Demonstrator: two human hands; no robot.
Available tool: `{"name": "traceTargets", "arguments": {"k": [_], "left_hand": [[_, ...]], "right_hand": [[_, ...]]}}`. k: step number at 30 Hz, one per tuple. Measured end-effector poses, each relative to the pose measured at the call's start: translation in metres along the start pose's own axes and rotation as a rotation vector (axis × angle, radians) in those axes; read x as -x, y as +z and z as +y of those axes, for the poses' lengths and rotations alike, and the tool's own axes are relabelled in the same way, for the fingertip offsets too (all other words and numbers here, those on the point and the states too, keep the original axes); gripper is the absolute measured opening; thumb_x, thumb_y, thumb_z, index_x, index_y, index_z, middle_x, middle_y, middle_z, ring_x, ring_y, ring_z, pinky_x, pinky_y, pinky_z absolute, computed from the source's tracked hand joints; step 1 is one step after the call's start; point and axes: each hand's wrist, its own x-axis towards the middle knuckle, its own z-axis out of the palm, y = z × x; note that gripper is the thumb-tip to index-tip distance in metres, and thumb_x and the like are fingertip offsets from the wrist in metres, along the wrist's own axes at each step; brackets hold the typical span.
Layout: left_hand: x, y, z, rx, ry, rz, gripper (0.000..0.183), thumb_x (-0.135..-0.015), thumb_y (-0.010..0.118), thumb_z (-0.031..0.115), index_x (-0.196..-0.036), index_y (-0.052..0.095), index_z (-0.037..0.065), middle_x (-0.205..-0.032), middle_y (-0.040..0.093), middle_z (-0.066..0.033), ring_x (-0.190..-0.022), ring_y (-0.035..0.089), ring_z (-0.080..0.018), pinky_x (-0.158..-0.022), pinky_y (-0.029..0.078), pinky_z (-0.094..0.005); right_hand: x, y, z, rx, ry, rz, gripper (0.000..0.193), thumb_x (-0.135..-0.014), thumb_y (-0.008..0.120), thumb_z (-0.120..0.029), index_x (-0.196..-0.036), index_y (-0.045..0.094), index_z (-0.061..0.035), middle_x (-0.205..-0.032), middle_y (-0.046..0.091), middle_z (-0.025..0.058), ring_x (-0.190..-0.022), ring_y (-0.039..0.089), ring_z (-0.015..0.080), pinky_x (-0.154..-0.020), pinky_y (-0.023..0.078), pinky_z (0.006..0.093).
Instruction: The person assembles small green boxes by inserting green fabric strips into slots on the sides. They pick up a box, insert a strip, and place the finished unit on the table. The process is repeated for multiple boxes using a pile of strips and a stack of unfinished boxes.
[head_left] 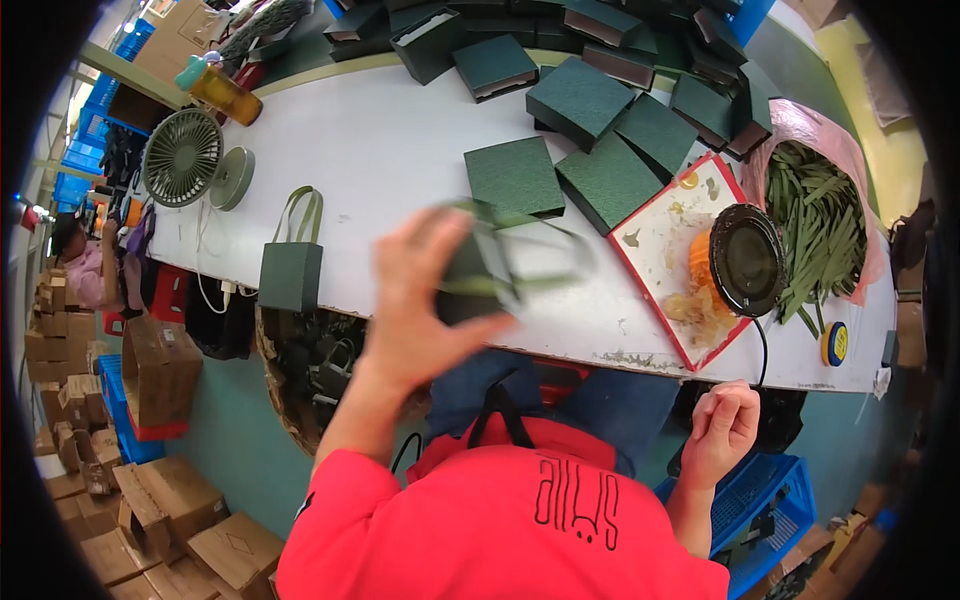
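My left hand (420,290) grips a small dark green box (470,275) with green ribbon handles, held over the front part of the white table and blurred by motion. Curled closed, my right hand (722,425) is just off the table's front edge; anything inside it is hidden. To the left stands a finished-looking green box with a ribbon handle (290,272), upright at the table edge. Beyond my left hand lie flat green boxes (515,175). A round black pot with an orange body (748,260) sits on a red-rimmed, glue-stained board (640,255).
A pink plastic bag (870,200) of cut green ribbons (815,220) lies at the right, near a small blue and yellow round tin (834,343). More green boxes (600,20) are heaped at the back. A green fan (185,158) and a bottle (225,92) stand far left. Cartons (170,500) fill the floor.
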Motion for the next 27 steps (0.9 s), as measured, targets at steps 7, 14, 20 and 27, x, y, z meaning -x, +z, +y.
{"name": "traceTargets", "arguments": {"k": [7, 14, 20, 27], "left_hand": [[0.023, -0.1, -0.086, -0.841, -0.63, 0.107, 0.064, -0.085, 0.075, 0.039, -0.142, 0.054, 0.017, -0.141, 0.05, -0.0188, -0.128, 0.047, -0.0385, -0.109, 0.037, -0.0474], [0.017, -0.108, -0.097, -1.073, -0.488, 0.152, 0.06, -0.089, 0.071, 0.043, -0.136, 0.057, 0.01, -0.148, 0.047, -0.018, -0.137, 0.042, -0.0398, -0.112, 0.033, -0.0506], [-0.053, -0.008, -0.038, -0.287, 0.127, -0.034, 0.04, -0.092, 0.066, 0.013, -0.13, 0.06, 0.003, -0.148, 0.051, -0.014, -0.147, 0.032, -0.0364, -0.118, 0.027, -0.0468], [-0.082, 0.058, -0.032, -0.346, 0.193, -0.407, 0.054, -0.092, 0.062, 0.015, -0.144, 0.051, 0.008, -0.157, 0.039, -0.0144, -0.15, 0.025, -0.0354, -0.12, 0.021, -0.0472]], "right_hand": [[-0.009, -0.011, -0.003, -0.003, 0.059, 0.145, 0.009, -0.102, 0.054, -0.005, -0.107, 0.059, 0.0005, -0.088, 0.061, 0.0083, -0.05, 0.044, 0.0053, -0.045, 0.033, 0.0188], [-0.035, -0.05, -0.003, 0.115, 0.12, 0.335, 0.016, -0.098, 0.06, -0.003, -0.113, 0.064, 0.0001, -0.09, 0.069, 0.0071, -0.057, 0.049, 0.004, -0.049, 0.038, 0.0193], [-0.073, -0.097, 0.023, 0.471, 0.148, 0.44, 0.012, -0.093, 0.07, -0.011, -0.098, 0.069, 0.0004, -0.078, 0.066, -0.001, -0.061, 0.049, 0.0017, -0.054, 0.04, 0.0204], [-0.111, -0.129, 0.033, 1.046, -0.098, 0.23, 0.016, -0.089, 0.067, -0.006, -0.105, 0.068, -0.004, -0.099, 0.065, 0.0109, -0.075, 0.064, 0.0249, -0.068, 0.052, 0.0352]]}}
